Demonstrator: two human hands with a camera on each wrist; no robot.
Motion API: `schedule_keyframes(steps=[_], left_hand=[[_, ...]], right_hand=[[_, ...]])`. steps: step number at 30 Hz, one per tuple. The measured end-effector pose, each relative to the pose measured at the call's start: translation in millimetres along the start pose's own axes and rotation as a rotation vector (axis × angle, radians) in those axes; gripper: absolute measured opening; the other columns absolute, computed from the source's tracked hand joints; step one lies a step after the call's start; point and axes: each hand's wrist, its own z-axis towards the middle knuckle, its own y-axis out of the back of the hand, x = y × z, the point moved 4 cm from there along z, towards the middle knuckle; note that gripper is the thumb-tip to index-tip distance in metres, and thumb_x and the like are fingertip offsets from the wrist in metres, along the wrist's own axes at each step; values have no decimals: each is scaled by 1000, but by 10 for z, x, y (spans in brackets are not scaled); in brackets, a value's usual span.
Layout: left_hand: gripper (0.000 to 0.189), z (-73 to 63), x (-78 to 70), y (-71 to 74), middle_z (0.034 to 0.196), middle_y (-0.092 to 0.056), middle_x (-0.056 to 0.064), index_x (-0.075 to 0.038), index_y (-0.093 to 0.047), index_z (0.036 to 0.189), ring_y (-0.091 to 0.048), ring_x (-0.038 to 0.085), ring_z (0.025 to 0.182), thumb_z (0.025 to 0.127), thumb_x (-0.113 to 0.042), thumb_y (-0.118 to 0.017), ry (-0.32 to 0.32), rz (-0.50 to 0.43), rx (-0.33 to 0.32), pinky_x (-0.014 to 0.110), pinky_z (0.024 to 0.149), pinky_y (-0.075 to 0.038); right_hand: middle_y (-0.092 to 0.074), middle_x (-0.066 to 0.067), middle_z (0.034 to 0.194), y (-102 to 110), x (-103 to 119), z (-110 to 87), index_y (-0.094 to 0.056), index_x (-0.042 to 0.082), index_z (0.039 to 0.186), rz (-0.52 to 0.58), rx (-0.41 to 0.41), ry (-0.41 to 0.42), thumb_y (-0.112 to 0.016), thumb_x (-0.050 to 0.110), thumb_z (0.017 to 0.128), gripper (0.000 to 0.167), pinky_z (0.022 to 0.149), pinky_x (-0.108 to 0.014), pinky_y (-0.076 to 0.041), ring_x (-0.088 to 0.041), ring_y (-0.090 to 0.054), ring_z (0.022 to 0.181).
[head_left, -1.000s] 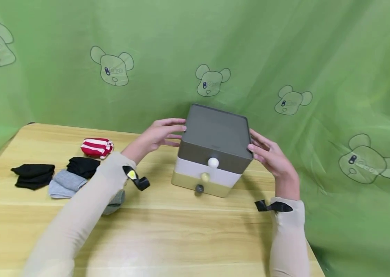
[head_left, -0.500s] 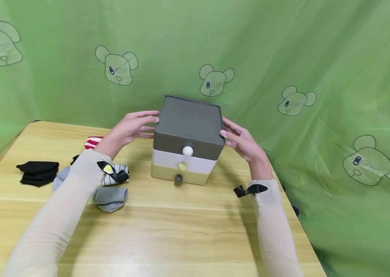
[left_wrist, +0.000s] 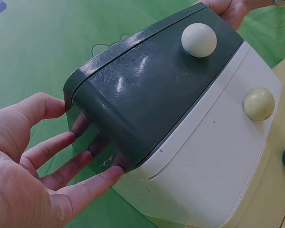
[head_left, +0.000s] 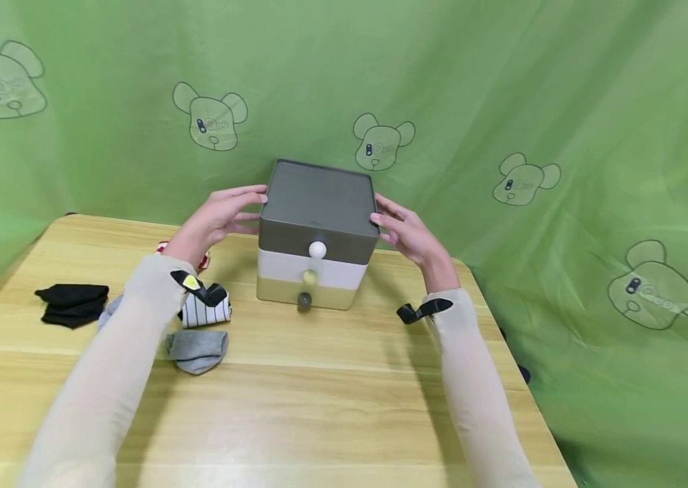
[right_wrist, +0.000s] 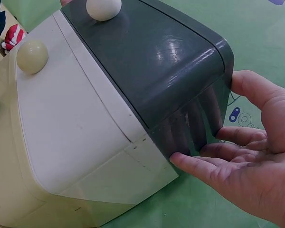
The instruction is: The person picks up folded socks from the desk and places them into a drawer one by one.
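A three-tier drawer box (head_left: 319, 234), dark grey over white over pale yellow, stands upright near the back of the table. Each tier has a round knob; the white knob (left_wrist: 199, 40) sits on the dark drawer. My left hand (head_left: 212, 217) touches the box's left side near the top, and its fingertips (left_wrist: 118, 171) rest against the dark tier with the fingers extended. On the opposite side my right hand (head_left: 407, 230) does the same, thumb at the top edge and fingertips (right_wrist: 180, 157) against the dark side wall. All the drawers are closed.
Left of the box lie folded socks: a black pair (head_left: 74, 303), a grey pair (head_left: 198, 349), a striped white pair (head_left: 206, 312) and a red-and-white one (right_wrist: 13, 37). My left forearm partly covers some. A green curtain (head_left: 307, 81) hangs behind the wooden table (head_left: 295, 420).
The drawer box has moved left and farther back on the table, with both hands keeping against its sides. The striped and grey socks have come out from behind the left arm.
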Motion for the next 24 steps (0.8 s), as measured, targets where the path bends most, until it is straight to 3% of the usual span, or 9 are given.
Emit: schedule_keyframes(steps=[7, 16, 21, 24], left_hand=[[56, 22, -2, 44, 164, -37, 7, -16, -42, 156, -45, 37, 144, 103, -20, -60, -7, 41, 11, 51, 120, -40], [58, 23, 3, 35, 164, -37, 7, -15, -43, 155, -45, 38, 144, 101, -19, -63, -7, 2, -10, 50, 117, -44], [56, -48, 2, 6, 162, -41, 9, -13, -44, 153, -47, 36, 143, 102, -20, -63, -29, 1, -30, 47, 117, -45], [53, -144, -18, -14, 155, -49, 11, -10, -49, 150, -51, 32, 138, 101, -22, -64, -73, 12, -81, 43, 113, -49]], right_hand=[[-22, -11, 169, -12, 19, 68, -20, 14, 163, 29, 4, 3, -51, 4, 104, 68, 122, -41, -38, -27, -41, 145], [-24, -12, 168, -41, 36, 62, -22, 13, 163, 29, -15, -27, -56, 7, 103, 69, 125, -44, -34, -30, -32, 152], [-29, -17, 165, -97, 130, -11, -22, 12, 163, -22, -50, -86, -57, 8, 103, 69, 123, -50, -35, -32, -41, 146], [-33, -22, 161, -141, 200, -47, -20, 10, 163, -40, -51, -123, -54, 6, 104, 68, 122, -52, -37, -35, -42, 146]])
